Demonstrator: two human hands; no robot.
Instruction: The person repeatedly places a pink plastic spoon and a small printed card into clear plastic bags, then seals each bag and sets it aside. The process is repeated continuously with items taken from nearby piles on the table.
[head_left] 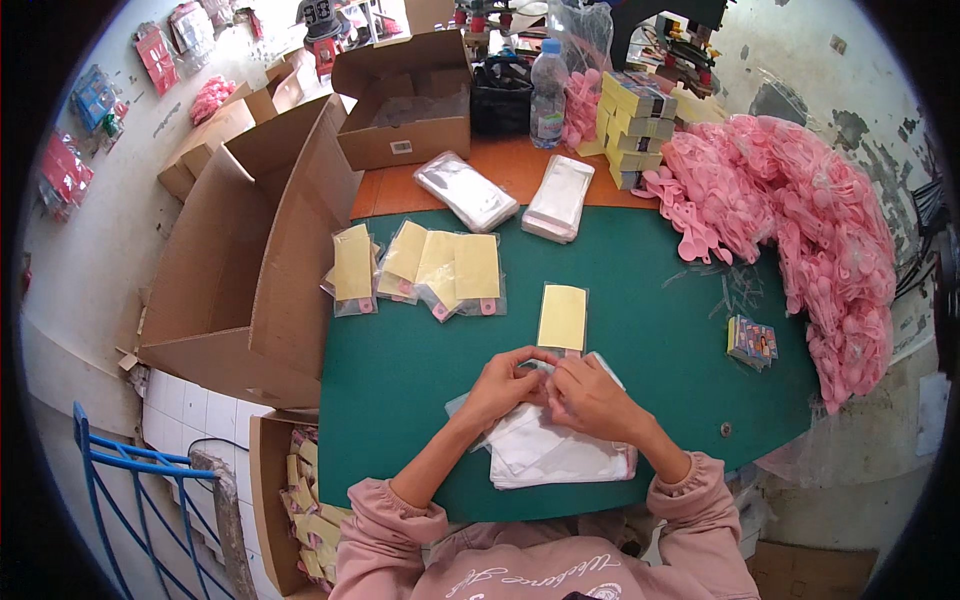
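In front of me a clear plastic bag with a pale yellow card (562, 316) in it lies on the green table top, pointing away from me. At its near end a bit of pink shows. My left hand (508, 386) and my right hand (592, 400) are closed with fingertips together at that near end, pinching the bag's plastic. The fingers cover exactly how the edge is held. Under my hands rests a loose stack of clear plastic bags (565, 462), slightly fanned out. Several filled bags with yellow cards (475, 268) overlap farther left, small pink pieces showing at their lower ends.
Pink plastic spoons (760, 190) are heaped along the right side. A small stack of printed cards (752, 342) lies nearer. Bundles of clear bags (466, 192), yellow-edged card stacks (637, 120) and a water bottle (548, 95) stand behind. A large open carton (225, 250) borders the left.
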